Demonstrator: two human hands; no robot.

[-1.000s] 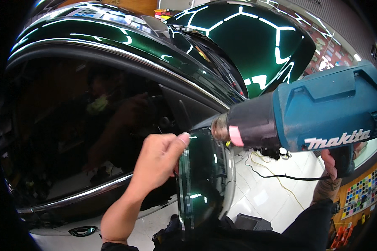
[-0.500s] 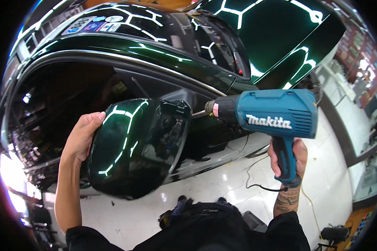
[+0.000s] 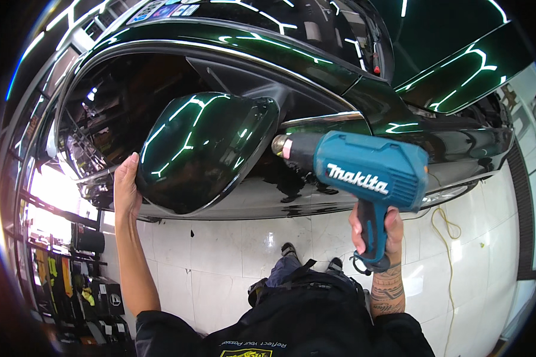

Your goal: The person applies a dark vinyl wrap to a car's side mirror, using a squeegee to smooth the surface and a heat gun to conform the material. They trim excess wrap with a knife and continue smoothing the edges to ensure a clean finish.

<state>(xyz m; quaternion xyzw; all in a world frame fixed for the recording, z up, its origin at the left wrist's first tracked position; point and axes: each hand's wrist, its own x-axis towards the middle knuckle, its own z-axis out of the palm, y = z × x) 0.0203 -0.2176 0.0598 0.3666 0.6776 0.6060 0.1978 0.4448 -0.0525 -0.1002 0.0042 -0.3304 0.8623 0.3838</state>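
A glossy dark green side mirror (image 3: 199,157) juts from the car door. My left hand (image 3: 127,184) grips its left edge, thumb toward me and the other fingers partly hidden behind the housing. Closed round the handle of a teal and black heat gun (image 3: 369,169), my right hand (image 3: 378,232) holds it to the right of the mirror. The gun's metal nozzle points left, close to the mirror's right edge; I cannot tell whether they touch. Dark side glass (image 3: 116,116) lies behind the mirror.
The green car's hood (image 3: 458,77) is raised at the far right. A yellow cord (image 3: 448,262) trails over the pale tiled floor (image 3: 220,256). Hanging tools and a dark box (image 3: 114,299) stand at lower left. My shoes (image 3: 289,250) show below.
The view has shifted, with more floor showing. My left hand now grips lower on the mirror's left edge. The heat gun has tilted, its nozzle closer to the mirror's right edge.
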